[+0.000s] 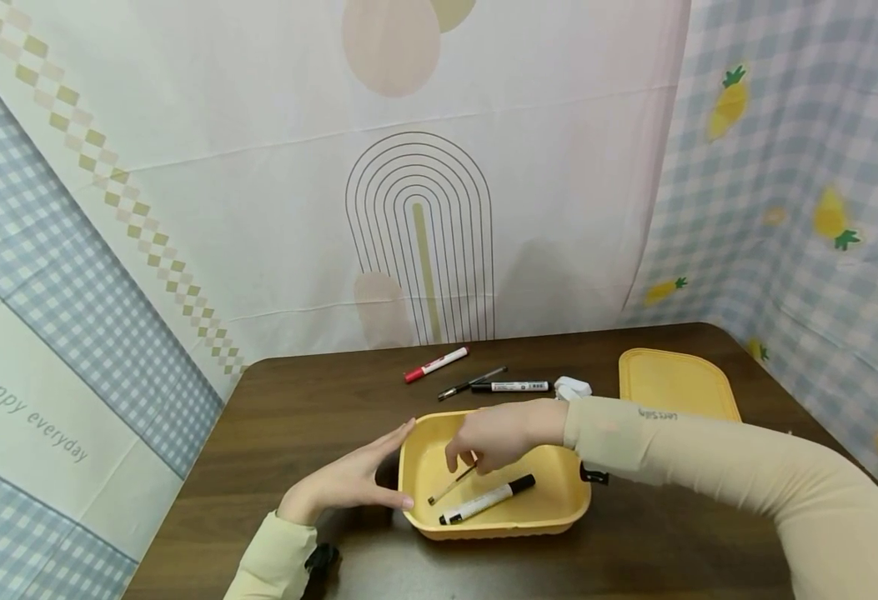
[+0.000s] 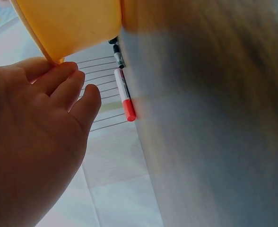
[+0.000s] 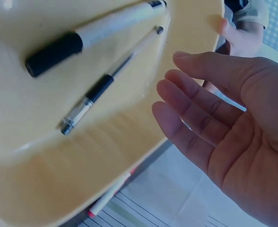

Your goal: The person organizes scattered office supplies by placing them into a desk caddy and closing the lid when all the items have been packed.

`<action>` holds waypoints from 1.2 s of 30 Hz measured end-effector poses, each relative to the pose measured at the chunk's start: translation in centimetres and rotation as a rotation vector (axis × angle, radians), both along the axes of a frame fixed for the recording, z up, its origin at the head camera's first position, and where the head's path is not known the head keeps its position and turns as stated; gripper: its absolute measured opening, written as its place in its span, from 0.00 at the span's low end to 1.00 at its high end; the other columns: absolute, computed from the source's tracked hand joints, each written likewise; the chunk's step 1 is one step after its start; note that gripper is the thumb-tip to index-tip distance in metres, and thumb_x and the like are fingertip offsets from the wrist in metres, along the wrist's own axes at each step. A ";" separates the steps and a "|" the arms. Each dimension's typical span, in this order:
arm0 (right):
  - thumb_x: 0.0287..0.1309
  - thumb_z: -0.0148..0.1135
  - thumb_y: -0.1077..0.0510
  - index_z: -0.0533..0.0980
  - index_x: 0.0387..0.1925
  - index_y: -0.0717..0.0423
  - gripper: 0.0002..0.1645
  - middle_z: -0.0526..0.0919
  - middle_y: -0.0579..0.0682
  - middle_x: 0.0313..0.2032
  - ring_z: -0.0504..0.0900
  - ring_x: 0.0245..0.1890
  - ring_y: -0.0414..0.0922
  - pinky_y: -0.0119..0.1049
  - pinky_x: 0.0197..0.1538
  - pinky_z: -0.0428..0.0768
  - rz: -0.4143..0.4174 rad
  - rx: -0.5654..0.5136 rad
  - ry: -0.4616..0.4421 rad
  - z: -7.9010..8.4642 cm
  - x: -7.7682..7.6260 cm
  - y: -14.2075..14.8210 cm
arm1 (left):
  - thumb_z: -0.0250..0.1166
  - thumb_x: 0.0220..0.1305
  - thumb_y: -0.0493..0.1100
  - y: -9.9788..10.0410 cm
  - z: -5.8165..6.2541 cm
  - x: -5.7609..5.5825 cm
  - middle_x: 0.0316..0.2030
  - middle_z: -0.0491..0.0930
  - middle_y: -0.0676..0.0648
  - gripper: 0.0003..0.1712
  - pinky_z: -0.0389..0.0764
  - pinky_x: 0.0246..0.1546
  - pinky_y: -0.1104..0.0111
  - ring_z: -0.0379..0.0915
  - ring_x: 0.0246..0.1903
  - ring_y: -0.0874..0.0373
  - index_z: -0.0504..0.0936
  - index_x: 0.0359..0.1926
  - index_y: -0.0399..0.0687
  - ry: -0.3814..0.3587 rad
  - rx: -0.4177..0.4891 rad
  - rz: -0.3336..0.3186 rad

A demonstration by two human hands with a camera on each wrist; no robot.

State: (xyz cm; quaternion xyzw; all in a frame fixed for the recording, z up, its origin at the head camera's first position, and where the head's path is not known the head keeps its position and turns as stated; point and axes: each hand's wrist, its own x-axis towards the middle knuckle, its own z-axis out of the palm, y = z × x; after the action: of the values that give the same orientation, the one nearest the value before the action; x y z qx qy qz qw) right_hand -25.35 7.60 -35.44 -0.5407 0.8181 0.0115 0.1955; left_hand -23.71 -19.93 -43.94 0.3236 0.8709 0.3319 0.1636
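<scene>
A yellow plastic box (image 1: 574, 500) stands on the table with a black-and-white marker (image 1: 484, 502) and a clear pen with a black grip (image 3: 101, 88) lying inside. My left hand (image 1: 352, 481) rests against the box's left end, its fingers fairly straight and its thumb by the near corner. Over the inside of the box is my right hand (image 1: 500, 437), just above the pen in the head view. The right wrist view shows that hand's fingers (image 3: 191, 120) loosely bent with nothing between them. Part of the pen is hidden by the right hand in the head view.
Behind the box lie a red-and-white marker (image 1: 436, 365), another pen (image 1: 457, 388) and a black-and-white marker (image 1: 517, 387). A small white object (image 1: 573, 387) sits beside them, partly covered by the right arm. A yellow lid (image 1: 674, 383) lies at the back right.
</scene>
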 end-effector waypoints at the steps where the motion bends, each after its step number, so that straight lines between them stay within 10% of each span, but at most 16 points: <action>1: 0.61 0.68 0.65 0.82 0.53 0.50 0.19 0.86 0.43 0.38 0.77 0.33 0.31 0.23 0.38 0.75 -0.008 0.000 -0.001 0.2 -0.1 0.0 | 0.74 0.57 0.62 0.0 0.0 0.0 0.79 0.44 0.55 0.62 0.53 0.72 0.47 0.42 0.76 0.54 0.45 0.82 0.59 -0.002 0.002 0.001; 36: 0.63 0.67 0.65 0.82 0.54 0.51 0.18 0.85 0.43 0.44 0.83 0.43 0.39 0.35 0.48 0.81 -0.078 -0.428 0.201 13.1 -1.8 3.5 | 0.73 0.55 0.68 -0.2 0.0 0.0 0.79 0.45 0.54 0.65 0.54 0.72 0.47 0.42 0.76 0.54 0.44 0.82 0.57 0.019 -0.006 -0.020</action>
State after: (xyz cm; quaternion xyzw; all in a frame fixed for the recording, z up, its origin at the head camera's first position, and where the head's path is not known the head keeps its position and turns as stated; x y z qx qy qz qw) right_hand -27.18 11.12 -22.31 -0.5340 0.8375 -0.1161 -0.0057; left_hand -23.71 -20.18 -43.92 0.3349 0.8702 0.3242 0.1595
